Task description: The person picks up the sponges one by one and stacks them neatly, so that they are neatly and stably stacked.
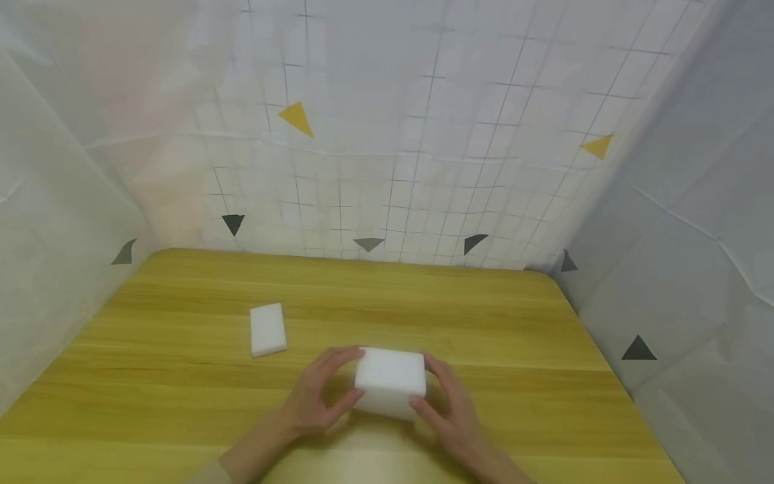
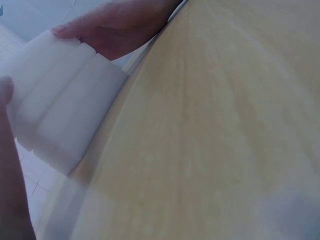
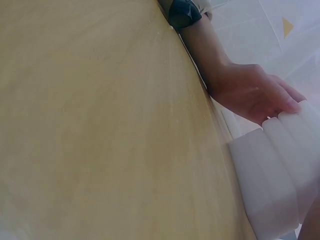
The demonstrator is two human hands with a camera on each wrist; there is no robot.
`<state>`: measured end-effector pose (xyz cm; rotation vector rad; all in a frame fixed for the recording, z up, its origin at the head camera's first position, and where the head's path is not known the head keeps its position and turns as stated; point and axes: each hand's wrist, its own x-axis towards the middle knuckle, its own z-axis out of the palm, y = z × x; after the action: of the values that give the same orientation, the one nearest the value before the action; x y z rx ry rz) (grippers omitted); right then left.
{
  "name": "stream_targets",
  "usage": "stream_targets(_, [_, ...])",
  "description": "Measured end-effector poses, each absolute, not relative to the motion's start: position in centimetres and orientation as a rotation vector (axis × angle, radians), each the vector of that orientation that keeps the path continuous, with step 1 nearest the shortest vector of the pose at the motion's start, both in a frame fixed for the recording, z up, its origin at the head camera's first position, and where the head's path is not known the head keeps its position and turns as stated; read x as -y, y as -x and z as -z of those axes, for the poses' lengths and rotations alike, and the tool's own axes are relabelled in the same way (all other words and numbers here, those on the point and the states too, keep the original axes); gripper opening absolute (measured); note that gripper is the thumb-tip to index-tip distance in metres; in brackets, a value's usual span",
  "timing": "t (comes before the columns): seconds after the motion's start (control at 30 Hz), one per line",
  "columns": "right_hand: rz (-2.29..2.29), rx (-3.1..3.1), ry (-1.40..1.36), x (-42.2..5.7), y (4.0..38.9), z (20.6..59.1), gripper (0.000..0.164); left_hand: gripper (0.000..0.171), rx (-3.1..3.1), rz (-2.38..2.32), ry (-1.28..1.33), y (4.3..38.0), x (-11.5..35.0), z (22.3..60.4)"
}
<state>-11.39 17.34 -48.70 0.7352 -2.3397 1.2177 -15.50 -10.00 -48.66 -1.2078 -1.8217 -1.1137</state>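
Note:
A stack of several white sponge blocks sits on the wooden table in front of me. My left hand holds its left end, thumb at the near corner and fingers at the far one. At the opposite end, my right hand grips the stack the same way. Seams between the layered sponges show in the left wrist view, where the right hand's thumb lies on an upper layer. In the right wrist view, the left thumb likewise rests against the upper sponges, and the lowest layer lies on the tabletop.
A single white sponge lies flat on the table, farther back and left of the stack. The wooden tabletop ends at a white sheet backdrop with grid lines and black, grey and yellow triangles. More sheets stand along both sides.

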Motion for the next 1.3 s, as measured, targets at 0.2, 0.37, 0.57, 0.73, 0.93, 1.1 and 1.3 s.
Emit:
stream_targets(0.2, [-1.21, 2.346, -0.731, -17.3, 11.3, 48.6, 0.066, 0.052, 1.928, 1.107, 1.19, 15.1, 10.2, 48.5])
stream_targets(0.37, [-1.209, 2.316, -0.747, -17.2, 11.5, 48.8, 0.063, 0.052, 1.992, 1.123, 1.159, 14.9, 10.3, 48.6])
stream_targets(0.57, [-1.24, 2.315, -0.754, -17.1, 11.4, 48.5, 0.063, 0.042, 2.061, 1.169, 0.906, 15.1, 10.3, 48.8])
stream_targets(0.73, [-1.24, 2.305, -0.755, -17.0, 11.3, 48.2, 0.063, 0.032, 2.15, 1.047, 0.632, 15.7, 10.9, 48.9])
stream_targets(0.93, [-1.248, 2.296, -0.772, -16.9, 11.4, 48.2, 0.062, 0.032, 2.176, 0.922, 0.423, 17.3, 13.0, 49.1])
stream_targets(1.1, [-1.246, 2.279, -0.784, -17.0, 11.5, 48.4, 0.061, 0.032, 2.131, 0.822, 0.379, 18.6, 14.5, 49.1])
stream_targets(1.3, [-1.248, 2.28, -0.778, -17.0, 11.4, 48.3, 0.062, 0.042, 2.253, 0.647, 0.19, 18.9, 15.6, 48.7])
